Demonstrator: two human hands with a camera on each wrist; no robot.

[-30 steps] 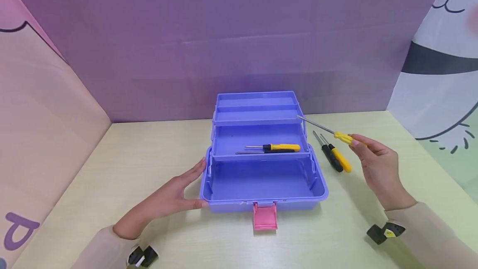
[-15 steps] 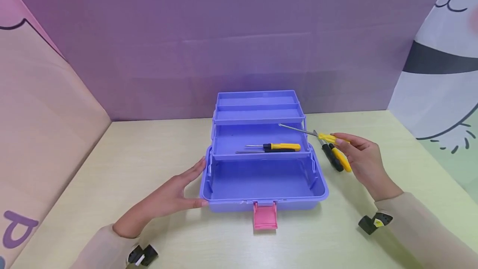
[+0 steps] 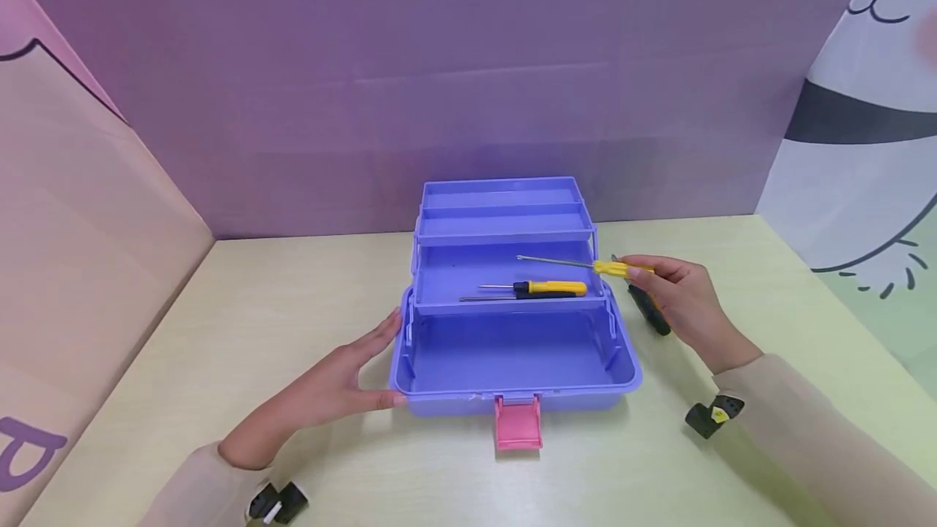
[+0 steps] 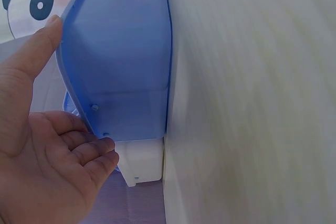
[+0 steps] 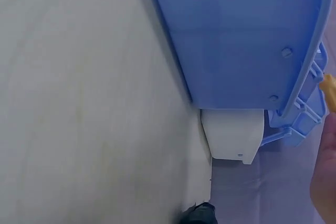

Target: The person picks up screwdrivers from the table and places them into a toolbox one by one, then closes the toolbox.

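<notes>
A purple-blue toolbox stands open on the table with its stepped trays raised. My left hand rests against its left side, thumb by the front corner and fingers along the side wall; the left wrist view shows the thumb and fingertips touching the edge. With thumb and fingers, my right hand pinches the yellow handle of a screwdriver. Its shaft points left, above the middle tray. In that tray lie a yellow-and-black screwdriver and a black-handled one, side by side.
On the table right of the toolbox lies a black-handled screwdriver, partly under my right hand. A pink latch hangs from the toolbox front. A purple backdrop rises behind, with printed panels at both sides.
My right hand has moved left with the screwdriver, bringing its shaft from the tray's right edge to over the middle tray. My left hand stays against the toolbox.
</notes>
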